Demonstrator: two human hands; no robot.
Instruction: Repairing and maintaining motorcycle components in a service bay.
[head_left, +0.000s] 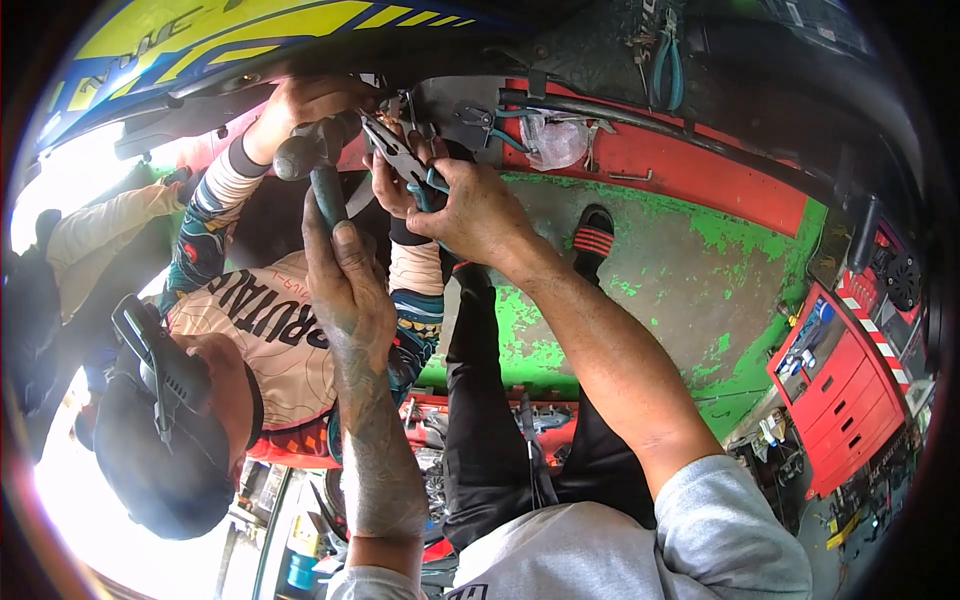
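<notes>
My left hand [347, 270] is closed round the teal handle of a hammer [327, 192]. The hammer's dark, rounded head is raised beside the pliers. In my right hand [478, 212] are long-nosed pliers [396, 152] with teal grips, their jaws pointing up and left under the vehicle's edge. What the jaw tips touch is too small to make out. A co-worker's hand [318, 97] reaches up behind the hammer head. That person's other hand [388, 185] is right beside the pliers, partly hidden by them.
Above hangs a vehicle's yellow-and-blue panel [190, 50]. On the red-edged bench lie other pliers [490, 122] and a clear plastic bag [556, 138]; more pliers [668, 70] hang at the upper right. The co-worker's capped head [160, 440] is close on my left. A red tool cabinet [840, 400] stands right.
</notes>
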